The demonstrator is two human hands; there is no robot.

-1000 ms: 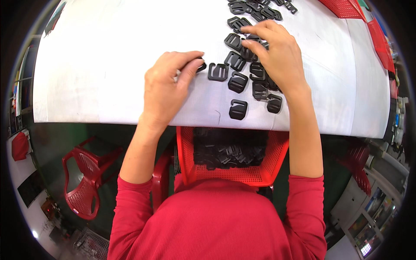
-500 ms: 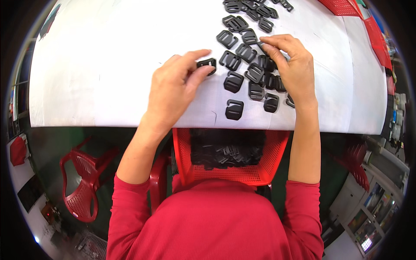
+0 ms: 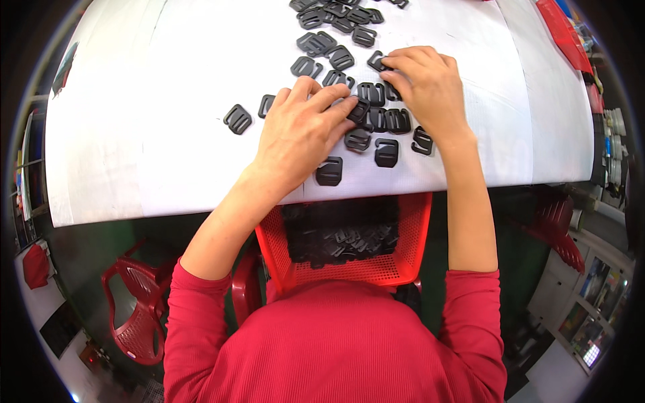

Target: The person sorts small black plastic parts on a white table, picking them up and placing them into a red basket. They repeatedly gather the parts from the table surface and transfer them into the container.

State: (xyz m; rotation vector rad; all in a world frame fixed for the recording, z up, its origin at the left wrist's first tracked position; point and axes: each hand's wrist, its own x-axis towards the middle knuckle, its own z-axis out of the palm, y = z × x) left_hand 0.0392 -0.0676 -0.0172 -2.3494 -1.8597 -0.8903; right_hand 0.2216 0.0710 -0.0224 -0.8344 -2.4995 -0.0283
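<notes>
Several black plastic buckles (image 3: 339,59) lie scattered on a white table (image 3: 148,134). My left hand (image 3: 302,131) lies flat over the near part of the pile, fingers spread, with its fingertips on a buckle (image 3: 359,111). My right hand (image 3: 426,84) is just to the right, with curled fingers whose tips pinch the edge of another buckle (image 3: 377,62). Two single buckles (image 3: 237,119) lie apart to the left of my left hand. Three more buckles (image 3: 386,152) sit near the table's front edge.
A red perforated basket (image 3: 406,262) rests on my lap below the table edge, holding many black buckles. A red plastic chair (image 3: 134,316) stands at the lower left. Red trays (image 3: 564,33) sit at the table's far right.
My left hand moved right into the pile and spread its fingers, no longer pinching a buckle. The right hand shifted slightly and its fingertips closed on a buckle farther up. The view has moved closer.
</notes>
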